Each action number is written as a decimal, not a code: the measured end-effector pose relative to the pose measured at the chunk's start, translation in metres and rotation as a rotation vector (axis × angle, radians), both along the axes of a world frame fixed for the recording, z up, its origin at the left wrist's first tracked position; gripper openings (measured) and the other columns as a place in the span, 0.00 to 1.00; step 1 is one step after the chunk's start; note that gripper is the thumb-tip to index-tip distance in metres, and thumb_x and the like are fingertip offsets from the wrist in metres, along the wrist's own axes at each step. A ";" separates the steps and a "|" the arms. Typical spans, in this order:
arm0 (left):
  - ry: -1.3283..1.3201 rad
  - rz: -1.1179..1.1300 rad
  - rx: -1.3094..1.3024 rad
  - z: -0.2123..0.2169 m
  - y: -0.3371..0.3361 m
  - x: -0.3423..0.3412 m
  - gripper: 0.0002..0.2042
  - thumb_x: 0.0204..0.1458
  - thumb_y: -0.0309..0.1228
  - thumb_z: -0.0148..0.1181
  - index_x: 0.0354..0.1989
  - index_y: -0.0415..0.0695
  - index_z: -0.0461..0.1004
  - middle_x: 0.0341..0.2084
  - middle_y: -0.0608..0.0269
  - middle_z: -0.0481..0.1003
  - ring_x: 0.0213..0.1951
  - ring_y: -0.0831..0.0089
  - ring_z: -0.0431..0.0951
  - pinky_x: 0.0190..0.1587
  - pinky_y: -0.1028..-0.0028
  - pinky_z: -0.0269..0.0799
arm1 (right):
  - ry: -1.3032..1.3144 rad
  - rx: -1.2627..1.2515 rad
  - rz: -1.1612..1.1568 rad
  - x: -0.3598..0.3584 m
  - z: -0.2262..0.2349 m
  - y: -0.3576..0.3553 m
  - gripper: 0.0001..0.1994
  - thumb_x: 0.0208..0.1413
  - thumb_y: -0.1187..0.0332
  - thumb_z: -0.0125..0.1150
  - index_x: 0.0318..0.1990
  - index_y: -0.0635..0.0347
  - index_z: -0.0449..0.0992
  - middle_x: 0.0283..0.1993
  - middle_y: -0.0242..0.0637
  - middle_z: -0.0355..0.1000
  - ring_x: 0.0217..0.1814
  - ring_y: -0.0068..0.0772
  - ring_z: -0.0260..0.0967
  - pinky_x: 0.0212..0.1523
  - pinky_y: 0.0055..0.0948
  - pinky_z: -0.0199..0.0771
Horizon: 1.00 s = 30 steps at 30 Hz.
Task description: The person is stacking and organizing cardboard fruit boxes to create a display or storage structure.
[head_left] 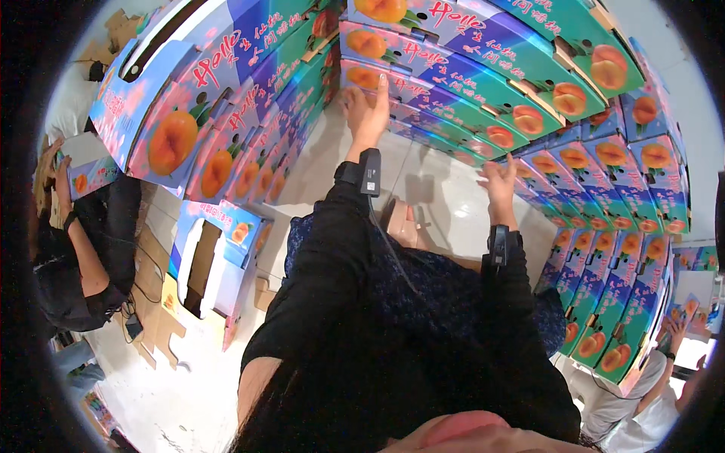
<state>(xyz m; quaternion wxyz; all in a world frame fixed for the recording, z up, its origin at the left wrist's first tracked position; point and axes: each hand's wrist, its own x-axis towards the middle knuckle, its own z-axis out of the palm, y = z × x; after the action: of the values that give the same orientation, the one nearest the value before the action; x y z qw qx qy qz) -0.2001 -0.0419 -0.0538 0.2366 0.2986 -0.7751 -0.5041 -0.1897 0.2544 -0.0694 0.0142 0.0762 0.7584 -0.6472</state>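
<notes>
Cartons [461, 74] just beyond both hands [367, 117] [500, 186]

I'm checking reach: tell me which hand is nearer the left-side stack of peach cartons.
Left. The left hand is just to the right of the left-side stack; the right hand is farther right, across a wider gap.

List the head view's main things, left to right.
Co-worker's bare forearm, blue cardboard carton with oblong opening, open left hand, open right hand, lower-right stacked purple and green fruit-printed cardboard boxes.
</notes>
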 end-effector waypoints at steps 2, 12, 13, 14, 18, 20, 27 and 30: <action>-0.062 -0.042 -0.053 0.001 -0.007 0.000 0.51 0.50 0.67 0.37 0.61 0.22 0.48 0.63 0.30 0.47 0.68 0.47 0.40 0.68 0.60 0.31 | 0.001 -0.030 0.095 0.021 0.006 0.000 0.37 0.55 0.69 0.56 0.68 0.56 0.40 0.46 0.41 0.69 0.38 0.33 0.73 0.33 0.29 0.75; 0.305 -0.034 0.462 -0.014 -0.021 -0.024 0.48 0.48 0.60 0.52 0.58 0.20 0.53 0.60 0.24 0.51 0.65 0.40 0.47 0.66 0.58 0.42 | -0.177 0.638 0.899 0.150 0.107 0.088 0.35 0.52 0.61 0.64 0.65 0.58 0.55 0.49 0.46 0.70 0.43 0.39 0.73 0.47 0.32 0.71; 0.229 0.050 0.391 -0.013 -0.021 -0.025 0.47 0.48 0.57 0.54 0.59 0.20 0.52 0.59 0.23 0.51 0.64 0.39 0.48 0.66 0.59 0.42 | -0.203 0.650 0.862 0.164 0.111 0.099 0.35 0.52 0.61 0.64 0.65 0.58 0.55 0.49 0.46 0.70 0.43 0.39 0.73 0.47 0.32 0.71; 0.311 0.083 0.370 -0.010 -0.020 -0.025 0.46 0.48 0.55 0.55 0.59 0.20 0.51 0.59 0.21 0.51 0.64 0.38 0.49 0.66 0.59 0.43 | -0.180 0.665 0.794 0.176 0.115 0.111 0.30 0.51 0.63 0.64 0.61 0.59 0.61 0.46 0.44 0.71 0.42 0.35 0.72 0.45 0.31 0.71; 0.435 0.014 0.344 0.020 -0.001 0.007 0.41 0.50 0.46 0.56 0.60 0.21 0.49 0.60 0.30 0.54 0.61 0.49 0.58 0.62 0.64 0.53 | -0.156 0.561 0.597 0.206 0.107 0.149 0.20 0.54 0.67 0.62 0.53 0.62 0.70 0.40 0.38 0.73 0.40 0.29 0.70 0.44 0.27 0.70; 0.464 -0.204 0.479 0.048 -0.001 0.042 0.34 0.53 0.40 0.57 0.62 0.30 0.54 0.56 0.48 0.64 0.55 0.65 0.66 0.56 0.71 0.62 | -0.209 0.463 0.467 0.213 0.093 0.159 0.17 0.54 0.69 0.60 0.51 0.63 0.71 0.38 0.34 0.73 0.38 0.25 0.69 0.41 0.27 0.69; 0.341 -0.672 0.121 0.141 0.005 0.201 0.20 0.53 0.35 0.59 0.52 0.39 0.70 0.48 0.55 0.73 0.50 0.69 0.72 0.52 0.70 0.65 | -0.108 0.472 0.430 0.213 0.052 0.153 0.16 0.53 0.70 0.61 0.48 0.63 0.72 0.36 0.36 0.74 0.39 0.26 0.70 0.44 0.25 0.68; 0.352 -0.859 -0.181 0.138 -0.010 0.272 0.18 0.51 0.35 0.60 0.48 0.39 0.73 0.44 0.54 0.75 0.48 0.68 0.73 0.50 0.71 0.67 | -0.130 0.495 0.517 0.209 0.052 0.152 0.16 0.53 0.70 0.61 0.48 0.65 0.72 0.36 0.34 0.73 0.39 0.24 0.69 0.45 0.23 0.68</action>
<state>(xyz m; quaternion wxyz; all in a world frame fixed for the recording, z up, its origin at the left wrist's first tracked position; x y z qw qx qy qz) 0.0721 -0.0519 0.0838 0.1595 -0.1607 -0.8173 -0.5298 0.0192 0.4063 -0.0170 0.2067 -0.0759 0.8838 -0.4127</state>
